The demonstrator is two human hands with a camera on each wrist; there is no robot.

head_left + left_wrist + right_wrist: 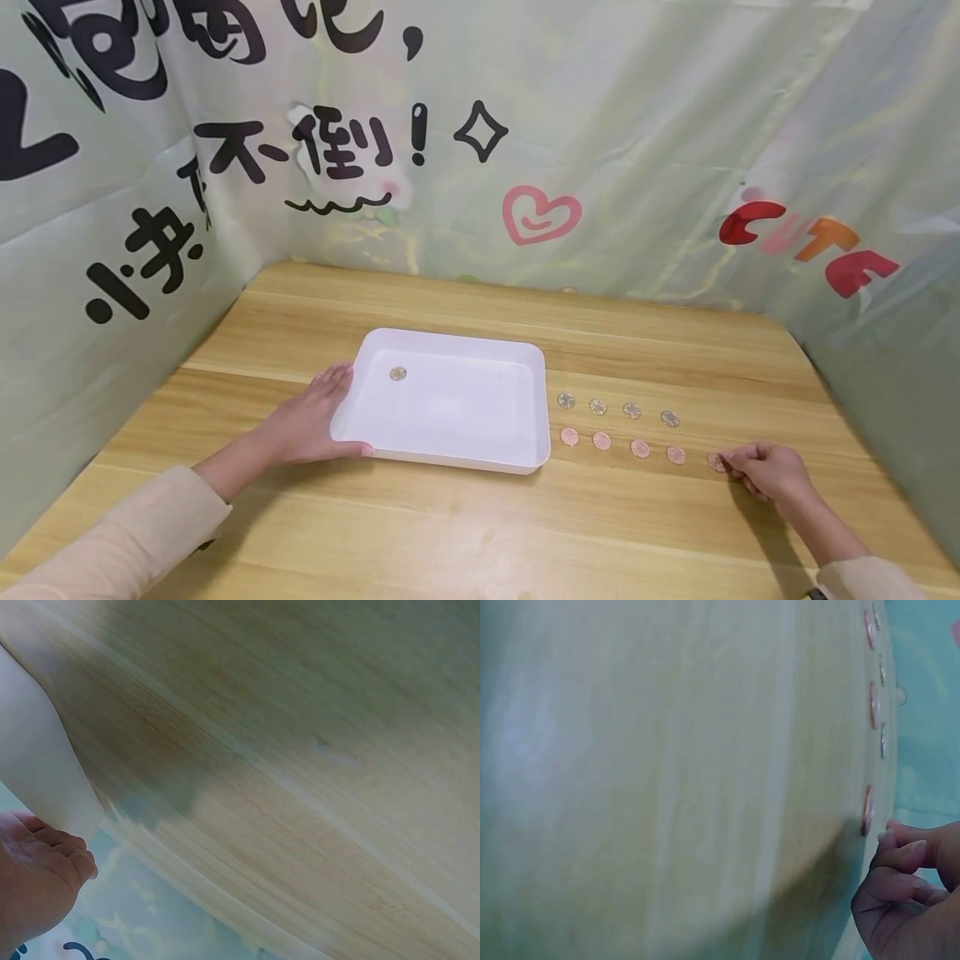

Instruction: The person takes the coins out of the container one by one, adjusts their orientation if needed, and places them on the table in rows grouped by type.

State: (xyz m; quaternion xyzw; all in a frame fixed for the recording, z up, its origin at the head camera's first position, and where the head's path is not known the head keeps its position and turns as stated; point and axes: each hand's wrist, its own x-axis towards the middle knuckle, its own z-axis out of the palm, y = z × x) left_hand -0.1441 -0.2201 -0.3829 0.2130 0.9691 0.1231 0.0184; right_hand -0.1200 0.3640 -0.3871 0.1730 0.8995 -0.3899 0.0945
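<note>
My left hand (315, 421) rests at the left side of a white rectangular tray (542, 392), thumb along its front rim and fingers spread on the left wall. Inside the tray lies one gold-toned coin (398, 374). At the right end of a row of copper-coloured coins, my right hand (768, 473) pinches the edge of the last copper coin (716, 462), its fingertips covering part of it. In the right wrist view, thumb and index finger (904, 855) meet close to a copper coin (868, 810). The left wrist view shows the left hand (41, 874) against the tray (45, 742).
Right of the tray, several silver coins (597, 407) form a row behind the copper coins (602, 442). All lie flat on the wooden table (450, 542). A printed cloth (637, 125) with lettering hangs around the back and sides.
</note>
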